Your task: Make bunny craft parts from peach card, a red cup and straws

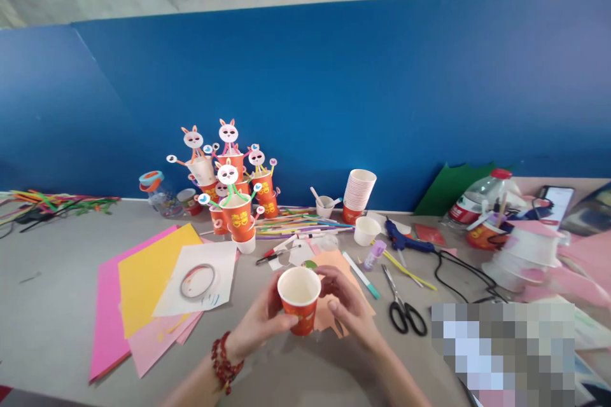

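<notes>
A red paper cup (305, 321) with a white inside stands upright, its mouth facing up, in front of me. My left hand (265, 318), with a red bead bracelet at the wrist, is closed round the cup's left side, thumb across the front. On the cup's right side is my right hand (347, 305), fingers curved and apart; its fingertips are close to the rim, and I cannot tell whether they touch. Beneath that hand lies a sheet of orange paper (357, 289). Behind the cup, a small green round piece (309, 264) shows.
Finished rabbit-faced cups (240, 219) stand at the back left. Coloured paper (111, 305) and a tape roll (184, 289) lie left. Rightward are scissors (405, 318), a glue stick (375, 255), a blue glue gun (403, 238) with its cord, and a cup stack (360, 191).
</notes>
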`<action>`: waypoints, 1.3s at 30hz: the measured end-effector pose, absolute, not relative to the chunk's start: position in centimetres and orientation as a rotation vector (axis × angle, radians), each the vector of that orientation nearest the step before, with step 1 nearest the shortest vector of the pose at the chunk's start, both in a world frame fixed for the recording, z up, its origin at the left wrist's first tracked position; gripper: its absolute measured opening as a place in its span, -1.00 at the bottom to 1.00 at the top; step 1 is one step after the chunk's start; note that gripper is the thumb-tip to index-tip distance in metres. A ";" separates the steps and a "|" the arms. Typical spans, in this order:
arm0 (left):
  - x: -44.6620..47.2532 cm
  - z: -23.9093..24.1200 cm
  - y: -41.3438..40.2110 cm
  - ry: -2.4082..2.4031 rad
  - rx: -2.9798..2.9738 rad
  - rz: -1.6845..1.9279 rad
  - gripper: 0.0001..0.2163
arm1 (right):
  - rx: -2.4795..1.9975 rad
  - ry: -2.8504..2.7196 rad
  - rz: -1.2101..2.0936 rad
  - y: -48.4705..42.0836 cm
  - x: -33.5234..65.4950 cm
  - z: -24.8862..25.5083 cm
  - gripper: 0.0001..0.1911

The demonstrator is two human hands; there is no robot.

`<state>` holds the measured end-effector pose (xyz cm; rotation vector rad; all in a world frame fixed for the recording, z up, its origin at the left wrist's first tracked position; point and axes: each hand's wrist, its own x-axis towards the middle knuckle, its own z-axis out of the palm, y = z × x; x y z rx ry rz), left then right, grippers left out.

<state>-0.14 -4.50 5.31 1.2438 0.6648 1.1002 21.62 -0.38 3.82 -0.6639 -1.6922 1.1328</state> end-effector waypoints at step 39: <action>-1.4 1.9 -1.7 0.873 1.270 1.199 -0.35 | -0.951 -1.780 0.861 0.2 21.9 2.6 -0.65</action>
